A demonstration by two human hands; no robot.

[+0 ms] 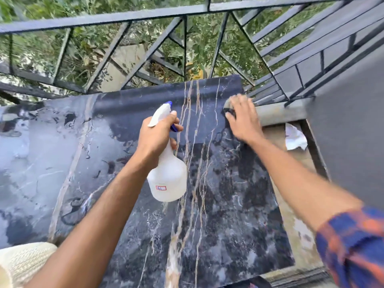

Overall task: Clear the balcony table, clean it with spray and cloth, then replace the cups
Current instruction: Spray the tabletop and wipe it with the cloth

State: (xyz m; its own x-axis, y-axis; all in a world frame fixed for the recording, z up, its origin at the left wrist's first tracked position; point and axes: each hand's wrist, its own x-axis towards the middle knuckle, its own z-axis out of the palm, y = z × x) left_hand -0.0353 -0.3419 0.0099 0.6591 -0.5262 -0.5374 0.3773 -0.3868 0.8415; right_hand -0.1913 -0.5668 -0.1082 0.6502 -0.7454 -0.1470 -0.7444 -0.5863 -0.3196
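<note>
At frame centre, the left hand [156,137] curls round the neck of the white spray bottle [169,179], held above the dark marble bench [224,204]. Upper right, the blurred right hand [244,120] presses flat-fingered on a dark cloth [228,109], mostly hidden beneath it.

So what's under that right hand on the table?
A dark cloth lying on the marble table. Only its edge shows; the right hand covers the rest.

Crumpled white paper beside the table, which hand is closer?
Right. The right hand presses a cloth left of the paper; the left hand grips the spray bottle farther left.
</note>
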